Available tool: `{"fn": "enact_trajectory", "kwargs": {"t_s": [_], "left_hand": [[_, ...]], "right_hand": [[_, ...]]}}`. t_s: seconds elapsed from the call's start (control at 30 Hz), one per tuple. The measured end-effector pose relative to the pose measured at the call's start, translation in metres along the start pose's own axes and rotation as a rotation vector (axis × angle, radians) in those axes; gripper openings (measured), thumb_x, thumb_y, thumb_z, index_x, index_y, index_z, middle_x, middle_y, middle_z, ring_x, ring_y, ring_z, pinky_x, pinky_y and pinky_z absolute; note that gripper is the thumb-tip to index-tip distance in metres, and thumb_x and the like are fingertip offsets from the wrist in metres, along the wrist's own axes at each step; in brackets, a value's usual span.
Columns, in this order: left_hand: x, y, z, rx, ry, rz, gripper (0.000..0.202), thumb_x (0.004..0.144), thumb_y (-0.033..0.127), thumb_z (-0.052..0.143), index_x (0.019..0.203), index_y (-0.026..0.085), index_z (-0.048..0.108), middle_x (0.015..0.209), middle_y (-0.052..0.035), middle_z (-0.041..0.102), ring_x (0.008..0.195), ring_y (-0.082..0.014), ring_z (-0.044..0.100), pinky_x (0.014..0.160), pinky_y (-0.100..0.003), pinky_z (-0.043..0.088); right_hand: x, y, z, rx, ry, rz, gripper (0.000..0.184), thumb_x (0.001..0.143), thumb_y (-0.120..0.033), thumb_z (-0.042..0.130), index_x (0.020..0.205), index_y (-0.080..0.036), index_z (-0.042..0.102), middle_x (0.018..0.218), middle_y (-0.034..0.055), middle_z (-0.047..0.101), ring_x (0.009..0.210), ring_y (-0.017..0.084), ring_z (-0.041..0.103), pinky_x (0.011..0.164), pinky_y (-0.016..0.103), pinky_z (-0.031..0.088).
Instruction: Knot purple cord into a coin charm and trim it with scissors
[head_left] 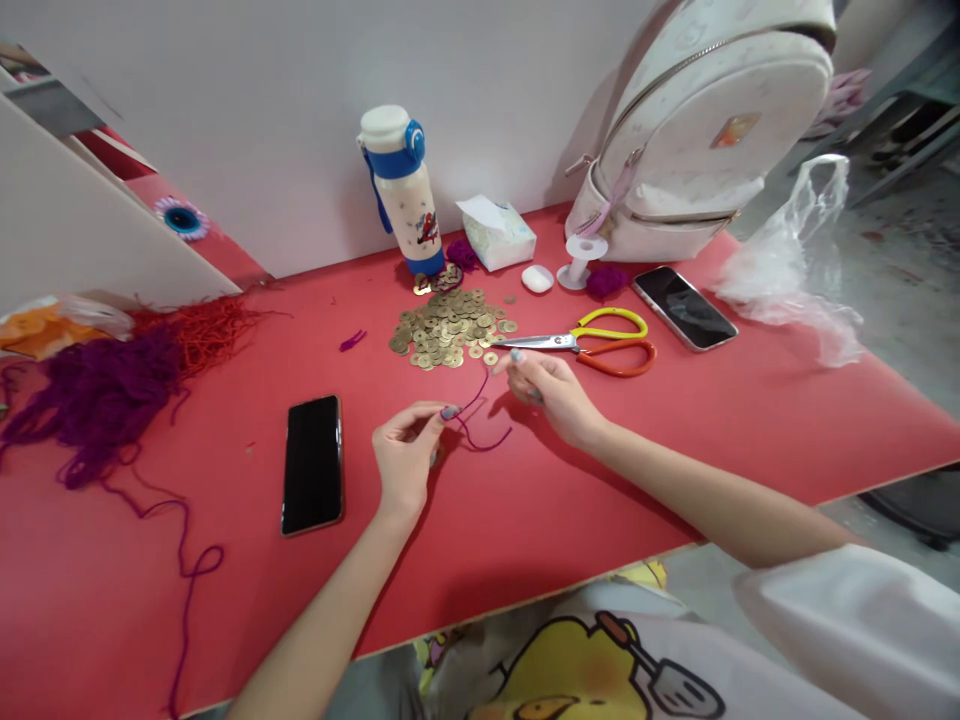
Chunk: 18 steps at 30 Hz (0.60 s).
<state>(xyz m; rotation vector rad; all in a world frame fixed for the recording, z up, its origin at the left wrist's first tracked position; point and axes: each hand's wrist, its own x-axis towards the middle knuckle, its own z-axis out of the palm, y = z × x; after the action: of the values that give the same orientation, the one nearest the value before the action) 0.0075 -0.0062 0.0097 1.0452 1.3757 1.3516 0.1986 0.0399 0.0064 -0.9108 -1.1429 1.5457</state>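
Thin purple yarn strand (484, 449) is pinched by the left hand (405, 455); right hand (553, 397) is curled beside yellow-and-orange-handled metal scissors (574, 342), grip honestly can't be told.

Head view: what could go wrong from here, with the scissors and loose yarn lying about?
The right hand is close beside the scissors; a sideways move might nudge them into the coins.
The left hand pinches a thin purple string with its ends loose, so it could slip.
A long strand trails from the purple yarn and might snag.
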Motion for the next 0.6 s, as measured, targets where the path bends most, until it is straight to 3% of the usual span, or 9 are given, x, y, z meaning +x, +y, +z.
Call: {"fn": "enact_trajectory", "kwargs": {"t_s": [0.07, 0.13, 0.2, 0.3, 0.4, 0.47, 0.53, 0.6], "left_hand": [[0.002, -0.001, 0.000, -0.019, 0.084, -0.033, 0.016, 0.071, 0.033, 0.079, 0.074, 0.018, 0.078, 0.056, 0.0011, 0.063, 0.038, -0.0036, 0.032, 0.035, -0.018, 0.025], [0.002, 0.000, 0.000, -0.031, 0.121, -0.047, 0.016, 0.070, 0.032, 0.079, 0.074, 0.017, 0.078, 0.051, 0.0024, 0.060, 0.039, -0.0038, 0.032, 0.035, -0.017, 0.025], [0.002, 0.001, 0.001, -0.034, 0.134, -0.047, 0.018, 0.069, 0.033, 0.080, 0.074, 0.016, 0.078, 0.057, 0.0004, 0.065, 0.040, -0.0039, 0.035, 0.035, -0.017, 0.027], [0.000, 0.000, 0.001, -0.024, 0.121, -0.043, 0.020, 0.069, 0.035, 0.080, 0.075, 0.016, 0.078, 0.062, -0.0010, 0.068, 0.039, -0.0040, 0.036, 0.036, -0.017, 0.028], [-0.001, 0.000, 0.000, 0.021, 0.052, -0.023, 0.018, 0.072, 0.035, 0.079, 0.075, 0.017, 0.078, 0.067, -0.0020, 0.071, 0.043, -0.0063, 0.045, 0.037, -0.018, 0.031], [-0.002, 0.000, 0.000, 0.071, 0.000, 0.015, 0.015, 0.075, 0.033, 0.077, 0.076, 0.018, 0.078, 0.076, -0.0040, 0.074, 0.053, -0.0103, 0.057, 0.043, -0.020, 0.040], [-0.003, 0.000, 0.000, 0.126, -0.036, 0.059, 0.012, 0.077, 0.030, 0.075, 0.077, 0.018, 0.078, 0.080, -0.0048, 0.075, 0.065, -0.0143, 0.065, 0.053, -0.022, 0.048], [-0.004, -0.001, 0.000, 0.193, -0.055, 0.106, 0.009, 0.078, 0.027, 0.073, 0.077, 0.018, 0.077, 0.080, -0.0045, 0.075, 0.072, -0.0161, 0.068, 0.062, -0.024, 0.052]], "right_hand": [[-0.009, -0.002, 0.005, -0.210, -0.129, -0.075, 0.041, 0.094, -0.053, 0.053, 0.088, -0.018, 0.073, 0.055, -0.0033, 0.049, 0.049, 0.010, 0.037, 0.050, 0.025, 0.033], [-0.019, -0.001, 0.011, -0.461, -0.269, -0.159, 0.037, 0.096, -0.047, 0.052, 0.100, -0.019, 0.075, 0.076, 0.0032, 0.070, 0.060, 0.012, 0.054, 0.060, 0.025, 0.041], [-0.027, 0.002, 0.016, -0.705, -0.318, -0.232, 0.033, 0.097, -0.041, 0.052, 0.115, -0.021, 0.073, 0.094, 0.0060, 0.077, 0.072, 0.015, 0.064, 0.066, 0.025, 0.043], [-0.033, 0.008, 0.021, -0.973, -0.289, -0.257, 0.037, 0.096, -0.038, 0.056, 0.128, -0.022, 0.066, 0.091, 0.0065, 0.078, 0.073, 0.016, 0.068, 0.063, 0.024, 0.039], [-0.033, 0.012, 0.023, -1.027, -0.305, -0.193, 0.040, 0.093, -0.039, 0.063, 0.128, -0.020, 0.064, 0.075, 0.0028, 0.074, 0.061, 0.015, 0.064, 0.058, 0.023, 0.035], [-0.032, 0.013, 0.024, -0.958, -0.327, -0.155, 0.031, 0.092, -0.036, 0.064, 0.118, -0.020, 0.067, 0.069, 0.0000, 0.071, 0.056, 0.012, 0.060, 0.057, 0.021, 0.035], [-0.032, 0.012, 0.025, -0.873, -0.376, -0.171, 0.016, 0.095, -0.031, 0.059, 0.102, -0.019, 0.069, 0.072, -0.0003, 0.071, 0.058, 0.011, 0.059, 0.058, 0.021, 0.036], [-0.033, 0.010, 0.024, -0.834, -0.426, -0.244, 0.019, 0.099, -0.027, 0.051, 0.092, -0.019, 0.067, 0.076, 0.0010, 0.072, 0.061, 0.012, 0.061, 0.060, 0.021, 0.037]]}}
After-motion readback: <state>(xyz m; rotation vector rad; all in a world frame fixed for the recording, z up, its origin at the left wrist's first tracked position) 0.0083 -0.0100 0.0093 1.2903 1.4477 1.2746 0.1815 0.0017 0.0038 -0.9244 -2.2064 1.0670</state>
